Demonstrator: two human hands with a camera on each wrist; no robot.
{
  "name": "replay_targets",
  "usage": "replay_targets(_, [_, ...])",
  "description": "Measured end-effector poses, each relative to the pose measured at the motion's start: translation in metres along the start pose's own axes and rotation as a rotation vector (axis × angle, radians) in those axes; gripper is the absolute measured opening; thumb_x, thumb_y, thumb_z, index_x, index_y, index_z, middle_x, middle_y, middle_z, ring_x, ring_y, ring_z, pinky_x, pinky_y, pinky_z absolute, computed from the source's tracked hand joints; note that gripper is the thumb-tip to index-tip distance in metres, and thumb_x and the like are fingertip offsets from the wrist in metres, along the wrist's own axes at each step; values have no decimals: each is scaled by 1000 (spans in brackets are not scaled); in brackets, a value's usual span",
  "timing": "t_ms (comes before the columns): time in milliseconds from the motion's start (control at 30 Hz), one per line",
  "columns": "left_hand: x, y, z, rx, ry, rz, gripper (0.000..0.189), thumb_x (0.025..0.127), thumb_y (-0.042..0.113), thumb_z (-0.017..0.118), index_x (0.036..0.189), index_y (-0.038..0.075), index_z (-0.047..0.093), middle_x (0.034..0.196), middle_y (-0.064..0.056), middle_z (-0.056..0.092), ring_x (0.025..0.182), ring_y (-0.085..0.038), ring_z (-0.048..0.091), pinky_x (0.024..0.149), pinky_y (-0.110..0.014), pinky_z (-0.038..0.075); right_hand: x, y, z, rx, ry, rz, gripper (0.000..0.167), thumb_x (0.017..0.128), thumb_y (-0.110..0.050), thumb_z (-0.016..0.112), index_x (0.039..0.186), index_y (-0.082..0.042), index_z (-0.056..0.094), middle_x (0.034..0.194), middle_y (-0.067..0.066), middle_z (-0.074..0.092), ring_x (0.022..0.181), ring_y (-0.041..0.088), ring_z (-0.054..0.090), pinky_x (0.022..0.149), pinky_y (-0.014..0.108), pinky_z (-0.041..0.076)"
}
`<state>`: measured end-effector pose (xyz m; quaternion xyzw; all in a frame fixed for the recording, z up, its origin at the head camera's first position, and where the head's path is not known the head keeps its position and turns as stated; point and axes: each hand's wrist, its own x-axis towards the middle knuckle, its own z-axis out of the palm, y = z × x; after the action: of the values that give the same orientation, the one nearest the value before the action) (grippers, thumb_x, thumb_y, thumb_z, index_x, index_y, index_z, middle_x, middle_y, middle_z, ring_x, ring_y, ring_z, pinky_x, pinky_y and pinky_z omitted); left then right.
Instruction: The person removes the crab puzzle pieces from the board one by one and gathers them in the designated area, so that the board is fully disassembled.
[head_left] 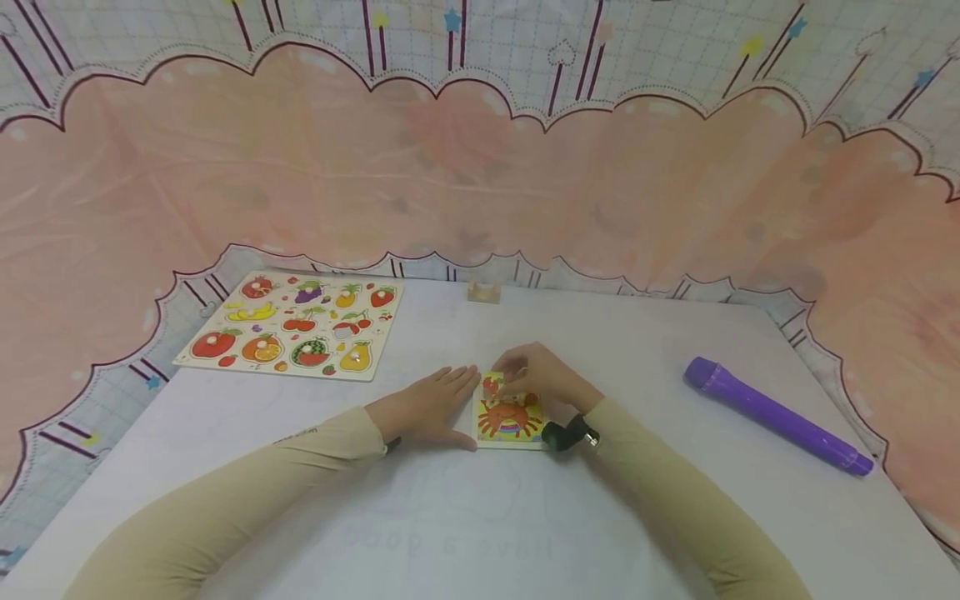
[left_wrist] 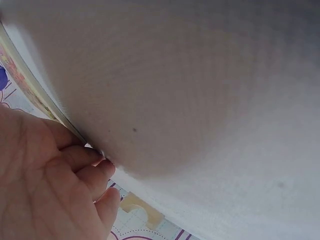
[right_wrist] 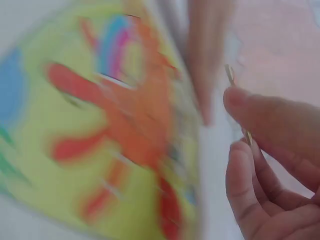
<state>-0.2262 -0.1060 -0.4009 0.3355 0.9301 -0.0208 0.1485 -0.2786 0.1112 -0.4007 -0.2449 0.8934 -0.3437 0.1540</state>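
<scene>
Table [head_left: 600, 517], one, white; on it are carried two boards, one wooden stand and one microphone-shaped object. Crab board [head_left: 510, 418], one, set about midway between the table's left and right edges; one orange crab and one rainbow are shown on its yellow ground, its upper right portion being covered in the head view. Its long axis appears to be run from the near side of the table toward the far edge, the crab's raised claws being directed to the far edge. Hands, two: the left hand [head_left: 429, 407] is laid against the left edge of the crab board, fingers extended and thumb spread apart; by the right hand [head_left: 543, 375], placed over the board's far part, one thin piece [right_wrist: 229, 75] is pinched between thumb and fingers. The piece is seen edge-on, its edge steeply inclined in the right wrist view; its face cannot be told. Fruit board [head_left: 330, 335], one, laid at the far left corner, its long side set along the far edge; eleven large fruits are counted, in rows of four, three and four. Wooden stand [head_left: 483, 296], one, notched on top, placed at the middle of the far edge. Microphone-shaped object [head_left: 780, 417], one, purple, laid near the right edge, its wider head pointed toward the far edge and leftward. Sleeves [head_left: 322, 450], two, beige.
</scene>
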Motion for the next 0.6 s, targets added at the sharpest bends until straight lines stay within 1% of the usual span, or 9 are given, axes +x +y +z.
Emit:
replay_targets(100, [0,0,1,2,1,2,106,79,72,52,151,4,13,159,-11,11,147,-25,13,121,-40,13,-1,5,-16,25,21,-3,31,81,-22,74,111,-12,68,101,3,69,92,16,61,86,30,53])
replay_targets(200, [1,0,1,5,2,-4,106,79,72,52,151,5,13,159,-10,11,147,-24,12,121,-39,13,1,13,-37,42,53,28,34,82,-23,72,114,-14,67,111,4,68,102,20,61,93,37,51])
replay_targets(267, [1,0,1,10,3,-6,106,78,72,52,151,6,13,159,-10,11,147,-23,13,121,-39,13,4,21,-50,46,79,44,35,83,-24,72,116,-14,66,116,5,67,108,23,60,97,40,49])
replay_targets(367, [1,0,1,14,3,-6,105,78,72,52,151,6,14,159,-9,11,147,-23,13,121,-39,13,11,37,-66,61,122,74,35,83,-22,71,117,-13,66,117,8,66,111,25,58,97,43,48])
replay_targets(433, [1,0,0,7,8,-3,105,78,71,53,151,5,15,159,-10,13,147,-23,14,121,-39,14,17,48,-73,52,143,77,35,83,-21,70,117,-12,66,117,9,66,111,26,58,96,42,48])
replay_targets(533, [1,0,0,-6,2,-7,105,78,71,54,151,6,15,159,-9,12,147,-23,14,121,-39,14,26,60,-77,39,166,93,34,83,-23,70,116,-12,66,117,8,66,112,26,57,95,42,48])
replay_targets(600, [1,0,0,-17,-1,-10,106,78,71,55,151,7,14,159,-9,12,147,-23,14,121,-39,13,33,66,-77,25,175,99,35,83,-24,71,116,-13,66,118,8,66,113,26,58,96,42,48])
